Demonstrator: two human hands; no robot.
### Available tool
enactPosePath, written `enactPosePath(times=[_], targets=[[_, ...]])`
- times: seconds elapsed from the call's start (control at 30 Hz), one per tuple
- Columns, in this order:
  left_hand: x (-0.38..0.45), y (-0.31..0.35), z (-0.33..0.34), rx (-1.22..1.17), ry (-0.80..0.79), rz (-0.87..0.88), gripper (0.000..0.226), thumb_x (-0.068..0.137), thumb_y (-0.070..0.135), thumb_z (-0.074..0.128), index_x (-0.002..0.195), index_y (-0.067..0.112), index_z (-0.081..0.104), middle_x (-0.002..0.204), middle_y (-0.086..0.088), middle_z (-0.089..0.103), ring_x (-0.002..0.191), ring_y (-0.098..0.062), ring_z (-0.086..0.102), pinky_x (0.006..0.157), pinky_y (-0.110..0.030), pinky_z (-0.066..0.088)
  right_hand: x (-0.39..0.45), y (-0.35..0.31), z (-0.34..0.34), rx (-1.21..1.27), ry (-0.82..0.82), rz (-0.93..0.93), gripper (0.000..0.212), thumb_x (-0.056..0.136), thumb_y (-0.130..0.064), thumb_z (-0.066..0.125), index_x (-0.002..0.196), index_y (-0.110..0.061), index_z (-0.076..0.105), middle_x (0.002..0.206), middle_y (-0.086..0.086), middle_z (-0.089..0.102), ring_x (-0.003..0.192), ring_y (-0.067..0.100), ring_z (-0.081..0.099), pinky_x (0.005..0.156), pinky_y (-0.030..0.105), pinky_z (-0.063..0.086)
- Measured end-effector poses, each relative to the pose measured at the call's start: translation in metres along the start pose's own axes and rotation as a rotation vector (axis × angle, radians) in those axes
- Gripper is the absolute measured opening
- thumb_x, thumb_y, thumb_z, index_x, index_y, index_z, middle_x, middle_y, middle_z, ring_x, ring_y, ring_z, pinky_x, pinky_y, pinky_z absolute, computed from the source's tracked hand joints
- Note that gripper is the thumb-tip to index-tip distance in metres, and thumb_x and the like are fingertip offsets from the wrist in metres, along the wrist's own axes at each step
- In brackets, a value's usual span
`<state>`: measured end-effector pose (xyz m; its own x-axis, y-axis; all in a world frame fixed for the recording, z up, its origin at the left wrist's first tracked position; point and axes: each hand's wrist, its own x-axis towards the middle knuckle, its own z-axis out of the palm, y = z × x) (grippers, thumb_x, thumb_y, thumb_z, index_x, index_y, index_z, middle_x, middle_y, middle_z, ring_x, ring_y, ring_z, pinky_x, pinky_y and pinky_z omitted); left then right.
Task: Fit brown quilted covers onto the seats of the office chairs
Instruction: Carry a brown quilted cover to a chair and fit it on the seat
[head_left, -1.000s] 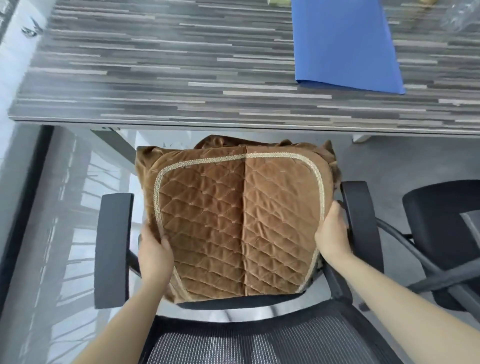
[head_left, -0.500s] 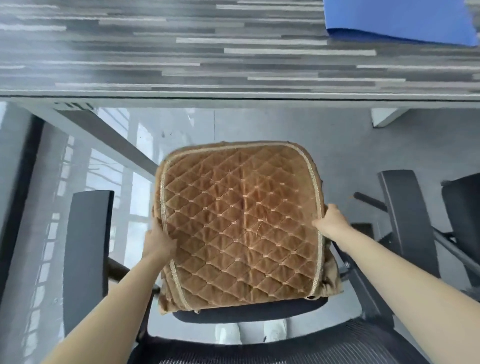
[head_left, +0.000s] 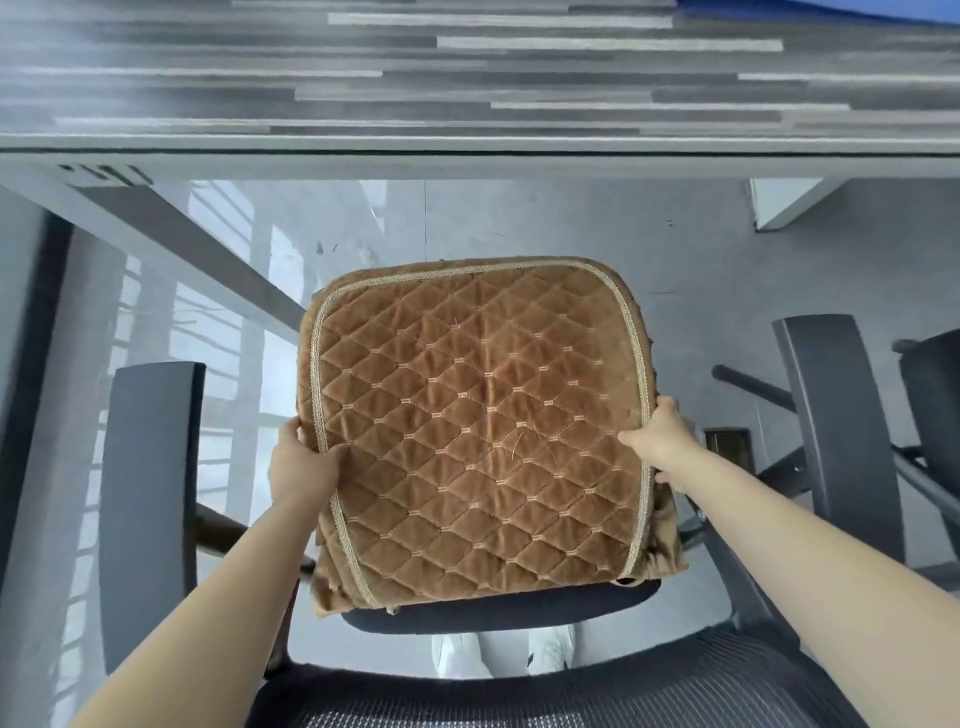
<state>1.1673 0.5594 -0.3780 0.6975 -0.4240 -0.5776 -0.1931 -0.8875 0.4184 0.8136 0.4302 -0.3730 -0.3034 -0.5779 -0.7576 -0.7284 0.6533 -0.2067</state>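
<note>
A brown quilted cover (head_left: 478, 431) lies spread over the seat of a black office chair, its diamond stitching and beige trim facing up. The black seat (head_left: 498, 608) shows only as a strip along the near edge. My left hand (head_left: 304, 462) grips the cover's left edge, thumb on top. My right hand (head_left: 660, 441) grips the right edge, fingers curled round the trim. The cover's skirt hangs loose at both near corners.
Black armrests stand at the left (head_left: 148, 499) and right (head_left: 836, 431) of the seat. The mesh backrest (head_left: 519, 701) fills the bottom edge. A striped grey desk (head_left: 467, 78) runs across the top. Part of a second chair (head_left: 935, 384) sits at the far right.
The folded cover has been opened flat and drawn over the seat. The chair has rolled out from under the desk towards me, and my view has tilted down.
</note>
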Motion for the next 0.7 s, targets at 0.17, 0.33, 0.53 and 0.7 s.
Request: enactPosePath(times=[0.17,0.33,0.53,0.7], targets=[[0.002,-0.002,0.001,0.077,0.011,0.049,0.066,0.085,0.019,0.073,0.142,0.009,0.040,0.131,-0.023,0.055,0.119,-0.042,0.053,0.098,-0.048,0.043,0.002,0.001,0.006,-0.105,0.067,-0.008,0.066,0.088,-0.021,0.066,0.140,-0.016,0.026,0.138,0.024,0.027,0.115,0.047,0.048,0.094,0.054,0.048],[-0.004,-0.004,0.008,0.173,0.019,0.063,0.062,0.091,0.022,0.065,0.143,0.004,0.034,0.134,-0.026,0.044,0.124,-0.046,0.044,0.102,-0.052,0.038,0.001,0.005,0.009,-0.132,0.089,-0.030,0.065,0.090,-0.019,0.064,0.142,-0.013,0.026,0.138,0.023,0.027,0.117,0.045,0.048,0.097,0.052,0.046],[-0.016,-0.010,0.010,0.195,-0.025,0.019,0.059,0.091,0.022,0.066,0.135,-0.001,0.035,0.135,-0.027,0.043,0.123,-0.047,0.045,0.100,-0.053,0.039,-0.007,0.007,0.006,-0.039,0.151,-0.122,0.064,0.091,-0.014,0.058,0.146,-0.013,0.026,0.136,0.025,0.034,0.119,0.045,0.046,0.098,0.047,0.042],[-0.035,-0.005,0.023,0.494,0.106,0.256,0.076,0.088,0.014,0.053,0.153,0.014,0.014,0.156,-0.018,0.022,0.140,-0.042,0.025,0.113,-0.051,0.026,-0.035,0.003,0.027,-0.461,0.345,-0.426,0.070,0.093,-0.026,0.052,0.150,-0.008,0.016,0.153,0.023,0.018,0.137,0.043,0.027,0.104,0.052,0.038]])
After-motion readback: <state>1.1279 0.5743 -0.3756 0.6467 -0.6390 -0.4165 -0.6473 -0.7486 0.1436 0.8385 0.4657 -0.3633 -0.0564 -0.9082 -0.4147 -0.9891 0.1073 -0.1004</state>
